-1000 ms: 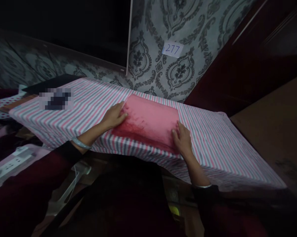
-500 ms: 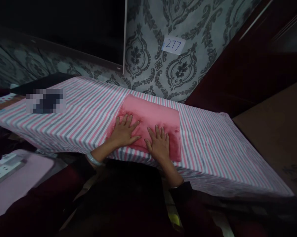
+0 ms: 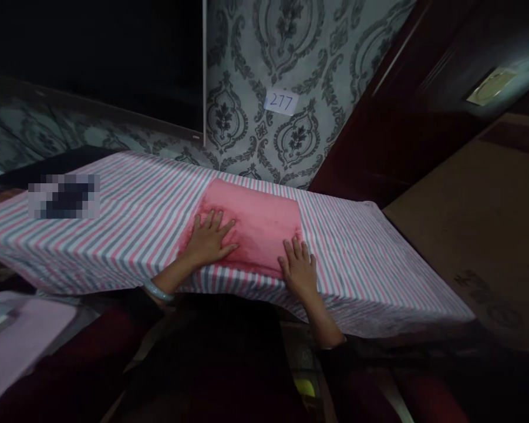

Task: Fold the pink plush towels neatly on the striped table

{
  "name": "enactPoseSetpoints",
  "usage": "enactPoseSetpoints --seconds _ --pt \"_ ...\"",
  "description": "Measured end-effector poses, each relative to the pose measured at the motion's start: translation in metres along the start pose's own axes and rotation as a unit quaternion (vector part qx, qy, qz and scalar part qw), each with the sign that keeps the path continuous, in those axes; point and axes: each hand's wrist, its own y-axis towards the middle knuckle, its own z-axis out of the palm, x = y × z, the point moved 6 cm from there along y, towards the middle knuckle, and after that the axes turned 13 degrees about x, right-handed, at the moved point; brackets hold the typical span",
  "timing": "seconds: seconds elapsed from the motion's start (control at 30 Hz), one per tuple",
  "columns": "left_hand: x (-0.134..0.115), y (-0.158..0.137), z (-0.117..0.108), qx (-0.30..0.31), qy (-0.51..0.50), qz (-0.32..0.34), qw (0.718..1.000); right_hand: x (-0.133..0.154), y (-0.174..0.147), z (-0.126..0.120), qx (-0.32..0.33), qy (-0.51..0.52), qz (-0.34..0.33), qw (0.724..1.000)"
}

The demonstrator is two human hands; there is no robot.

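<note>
A pink plush cloth (image 3: 258,214) lies flat on the striped tablecloth (image 3: 347,252), roughly rectangular, with darker red brushed patches mainly toward its left side. My left hand (image 3: 209,241) rests on the left part of the cloth, palm down and fingers spread. Over the cloth's right front corner lies my right hand (image 3: 300,267), also flat, its fingers apart. Neither hand grips anything. What kind of cloth item it is, I cannot tell.
A dark screen (image 3: 92,64) hangs over the table's left part. A paper marked 277 (image 3: 281,101) is on the patterned wall. At the right stands a cardboard box (image 3: 467,223). A blurred-out dark object (image 3: 66,197) lies on the table's left.
My right hand has slid rightward across the pink cloth to its right edge, and the dark red patch there now looks smooth and lighter. The left hand stays on the cloth. The view has shifted.
</note>
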Motion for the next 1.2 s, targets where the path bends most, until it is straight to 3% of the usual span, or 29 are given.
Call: enactPoseSetpoints --seconds 0.17,0.3,0.37,0.53,0.73,0.9,1.03,1.1,1.2 --pt "0.008 0.012 -0.019 0.070 -0.068 0.012 0.995 -0.012 0.014 -0.025 -0.021 0.022 -0.001 1.000" --pt "0.014 0.043 -0.057 0.035 -0.069 0.010 0.997 0.017 0.061 -0.060 -0.045 0.063 -0.042 0.996" --pt "0.017 0.061 -0.066 0.028 -0.047 -0.009 0.998 0.034 0.086 -0.068 -0.034 0.072 -0.047 0.996" --pt "0.035 0.084 -0.038 0.067 -0.014 -0.068 0.995 0.046 0.114 -0.047 -0.019 0.064 -0.007 0.998" --pt "0.047 0.085 -0.012 0.046 -0.024 -0.058 0.997 0.035 0.116 -0.023 -0.033 0.052 -0.005 0.998" --pt "0.053 0.089 -0.012 0.034 -0.064 -0.034 0.997 0.034 0.118 -0.023 -0.044 0.057 -0.011 0.997" --pt "0.067 0.091 -0.017 0.101 -0.121 0.007 0.988 0.032 0.116 -0.028 -0.010 0.051 -0.003 0.999" --pt "0.073 0.084 -0.025 0.118 -0.134 0.030 0.984 0.033 0.113 -0.032 0.018 0.053 0.003 0.998" --pt "0.071 0.058 -0.040 0.079 -0.117 0.035 0.989 0.046 0.099 -0.040 0.032 0.057 -0.004 0.998"
